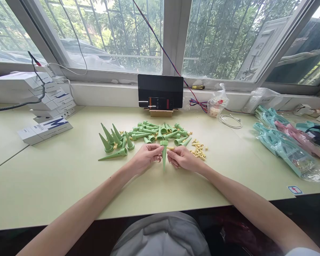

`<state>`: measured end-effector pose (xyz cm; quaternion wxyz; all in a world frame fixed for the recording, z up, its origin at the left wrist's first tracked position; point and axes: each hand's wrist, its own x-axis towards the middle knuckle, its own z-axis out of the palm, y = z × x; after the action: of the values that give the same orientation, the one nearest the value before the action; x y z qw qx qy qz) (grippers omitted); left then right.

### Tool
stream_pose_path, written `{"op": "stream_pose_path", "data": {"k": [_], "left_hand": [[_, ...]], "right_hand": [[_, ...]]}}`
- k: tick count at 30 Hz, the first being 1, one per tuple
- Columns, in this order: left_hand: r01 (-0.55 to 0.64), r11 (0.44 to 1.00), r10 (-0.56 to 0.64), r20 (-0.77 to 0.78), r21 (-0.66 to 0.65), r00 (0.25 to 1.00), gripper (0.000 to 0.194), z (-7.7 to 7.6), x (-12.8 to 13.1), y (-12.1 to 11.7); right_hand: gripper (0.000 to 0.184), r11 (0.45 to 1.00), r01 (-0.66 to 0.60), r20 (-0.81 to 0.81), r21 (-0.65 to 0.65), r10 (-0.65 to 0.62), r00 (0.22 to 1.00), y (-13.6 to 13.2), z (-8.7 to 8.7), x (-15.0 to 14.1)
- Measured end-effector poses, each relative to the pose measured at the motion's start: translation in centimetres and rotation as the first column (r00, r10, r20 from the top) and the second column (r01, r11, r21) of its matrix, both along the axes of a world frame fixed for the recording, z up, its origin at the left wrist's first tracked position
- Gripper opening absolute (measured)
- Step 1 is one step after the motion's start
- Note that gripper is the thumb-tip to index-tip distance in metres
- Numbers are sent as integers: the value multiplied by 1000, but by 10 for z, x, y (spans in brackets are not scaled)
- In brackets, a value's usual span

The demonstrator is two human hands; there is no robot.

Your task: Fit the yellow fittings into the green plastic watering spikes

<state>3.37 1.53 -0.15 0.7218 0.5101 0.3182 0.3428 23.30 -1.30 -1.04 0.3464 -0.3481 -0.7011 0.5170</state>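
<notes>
My left hand (147, 155) is closed on a green cone-shaped spike (164, 156), which points toward me with its wide end up. My right hand (182, 157) pinches a small yellow piece (170, 148) against the side of the spike's top. Behind my hands lies a heap of green spikes (157, 133). To its left several spikes (114, 140) stand or lie apart. Small yellow pieces (198, 149) are scattered just right of my right hand.
A tablet (160, 90) with a phone (160, 103) leaning on it stands on a wooden stand at the back. White boxes (46, 99) are stacked far left. Teal and pink packets (285, 144) lie right, a plastic bag (217, 101) and white cable (230, 121) behind.
</notes>
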Motion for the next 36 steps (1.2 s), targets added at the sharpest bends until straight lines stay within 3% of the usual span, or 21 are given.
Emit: {"op": "stream_pose_path", "data": {"k": [8,14,18,27,36], "left_hand": [[38,992,-34,38,-118,999,30,-1,-1,3],[35,989,-31,31,-145,999,27,2,0,1],[36,988,-31,35,-152,999,28,2,0,1],[17,999,-19,-38,-48,999,35,-1,2,1],[40,992,-24,-131,117,991,35,6,-3,0]], "right_hand": [[49,984,65,123,165,-86,989,0,0,2],[41,908,93,218,409,-197,956,3,-7,3],[36,867,87,226,490,-223,948,5,-10,4],[33,872,147,205,466,-268,941,7,-13,2],[31,882,175,199,438,-285,938,4,-10,-1]]}}
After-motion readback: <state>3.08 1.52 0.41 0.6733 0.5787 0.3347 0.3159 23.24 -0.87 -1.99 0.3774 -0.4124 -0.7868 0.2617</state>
